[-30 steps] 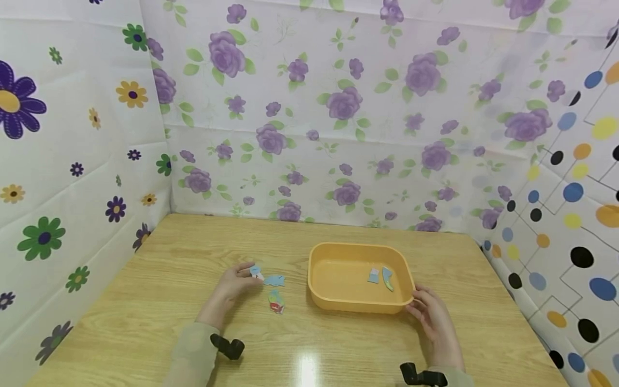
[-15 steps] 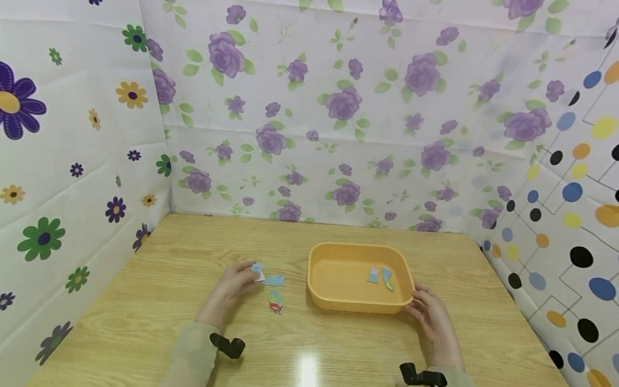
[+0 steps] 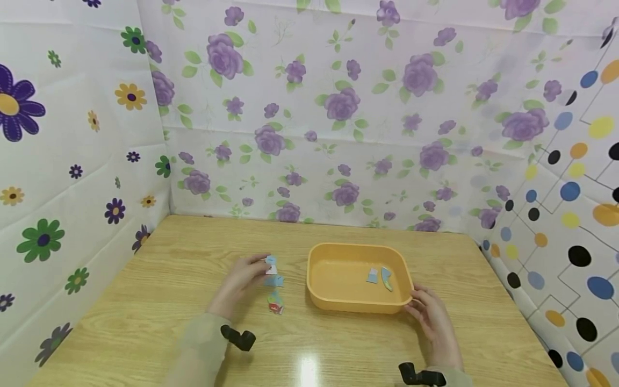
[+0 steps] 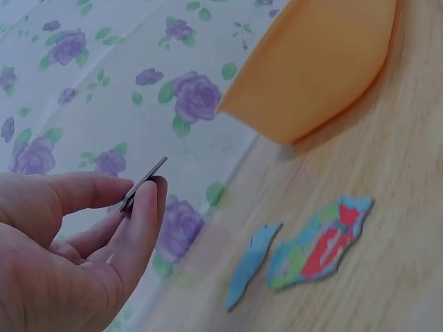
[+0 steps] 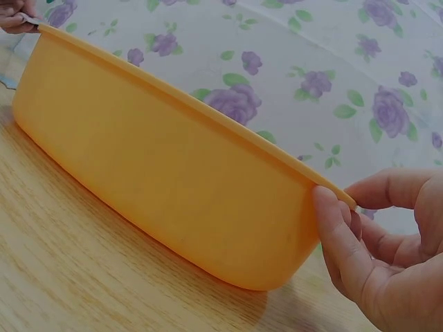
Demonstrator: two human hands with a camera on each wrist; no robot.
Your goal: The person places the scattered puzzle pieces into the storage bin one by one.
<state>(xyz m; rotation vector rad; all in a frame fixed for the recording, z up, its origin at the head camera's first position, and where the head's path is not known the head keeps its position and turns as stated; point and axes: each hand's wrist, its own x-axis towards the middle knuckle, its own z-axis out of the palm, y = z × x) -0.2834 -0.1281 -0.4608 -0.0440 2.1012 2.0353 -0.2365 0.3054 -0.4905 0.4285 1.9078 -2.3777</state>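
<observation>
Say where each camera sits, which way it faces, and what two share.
Head: on the head, facing forward and down at the tray; left hand, right hand, sleeves show.
Left wrist: on that wrist, facing loose pieces and tray; only the left hand shows, pinching one piece.
Right wrist: on that wrist, facing the tray's outer side; right hand grips its rim, part of the left hand shows.
Shared: both wrist views show the tray and left hand.

kinda plain, pale greenish-beige left sleeve (image 3: pixel 199 338) toward the left edge of the table (image 3: pixel 358 344), matching right sleeve (image 3: pixel 456 377), bare left hand (image 3: pixel 244 275) and right hand (image 3: pixel 431 307), chunky black left wrist mount (image 3: pixel 238 338), knobby end, same deal for right wrist mount (image 3: pixel 422 375)
</observation>
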